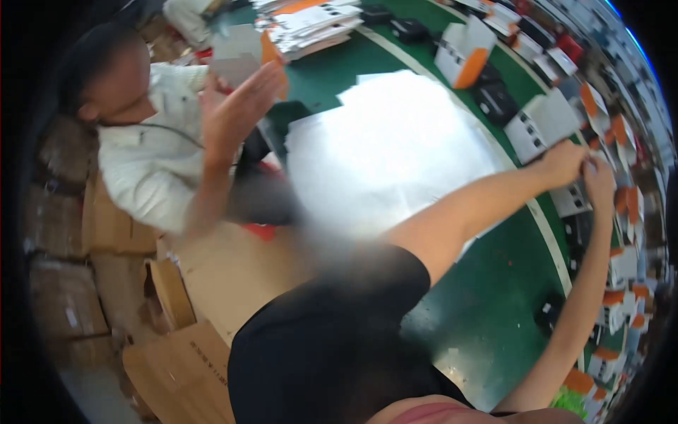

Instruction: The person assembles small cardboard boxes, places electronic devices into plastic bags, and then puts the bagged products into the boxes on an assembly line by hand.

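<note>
My left hand (563,165) is stretched far to the right, its fingers closed in a pinch. Close against it is my right hand (599,182), with fingers also drawn together. Whatever lies between the fingertips is too small to make out. Just below my hands stands a white box (569,200) with dark markings, partly covered by them. To the left of my left hand is an open white box (540,127) with its lid up. A black case (578,230) sits on the green table (494,283) nearer to me.
White sheets (395,141) lie spread on the table under my left forearm. A co-worker (152,141) sits at the left, hands raised by a grey-and-orange box (244,53). Flattened white cartons (311,32) are piled at the back. Brown cardboard boxes (63,297) fill the left side.
</note>
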`<state>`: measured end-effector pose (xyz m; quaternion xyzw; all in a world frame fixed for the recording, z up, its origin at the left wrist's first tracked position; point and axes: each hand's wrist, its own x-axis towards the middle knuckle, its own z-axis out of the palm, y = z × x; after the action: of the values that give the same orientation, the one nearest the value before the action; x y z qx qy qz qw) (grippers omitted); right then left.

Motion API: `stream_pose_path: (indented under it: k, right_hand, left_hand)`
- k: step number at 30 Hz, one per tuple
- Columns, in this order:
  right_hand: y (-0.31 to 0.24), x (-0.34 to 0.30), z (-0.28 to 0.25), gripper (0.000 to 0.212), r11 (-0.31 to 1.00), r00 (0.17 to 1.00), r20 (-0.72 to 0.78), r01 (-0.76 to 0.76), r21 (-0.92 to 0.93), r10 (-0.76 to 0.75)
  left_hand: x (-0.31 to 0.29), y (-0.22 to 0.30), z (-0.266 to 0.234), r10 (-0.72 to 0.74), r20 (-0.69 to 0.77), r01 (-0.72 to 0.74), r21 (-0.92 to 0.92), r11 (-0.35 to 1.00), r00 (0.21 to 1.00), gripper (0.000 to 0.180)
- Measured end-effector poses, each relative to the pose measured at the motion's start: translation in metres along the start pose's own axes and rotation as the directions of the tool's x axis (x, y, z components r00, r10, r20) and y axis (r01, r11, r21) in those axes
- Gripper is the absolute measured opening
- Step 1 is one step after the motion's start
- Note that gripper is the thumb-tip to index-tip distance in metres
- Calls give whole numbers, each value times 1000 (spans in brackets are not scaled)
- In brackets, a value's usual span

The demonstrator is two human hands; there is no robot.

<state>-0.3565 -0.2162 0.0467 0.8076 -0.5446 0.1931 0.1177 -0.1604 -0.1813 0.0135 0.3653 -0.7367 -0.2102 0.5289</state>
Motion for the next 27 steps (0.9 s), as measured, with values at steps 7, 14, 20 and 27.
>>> stream_pose_path:
  k: [7,14,20,27]
  right_hand:
    - [44,-13,-4,36,817,790,-212,-567,107,576]
    - [-79,-39,-16,26,998,987,-158,-30,62,40]
    - [-102,-50,-49,41,888,919,315,-72,-453,236]
    - [-74,-123,-120,28,813,784,-219,-546,201,580]
  left_hand:
    - [-1,8,16,-162,-99,168,57,984,982,25]
    - [-9,-27,-4,-98,-178,135,209,969,979,18]
    - [10,-7,19,89,-163,-26,353,935,983,22]
    - [-9,23,-48,40,38,-48,262,964,998,39]
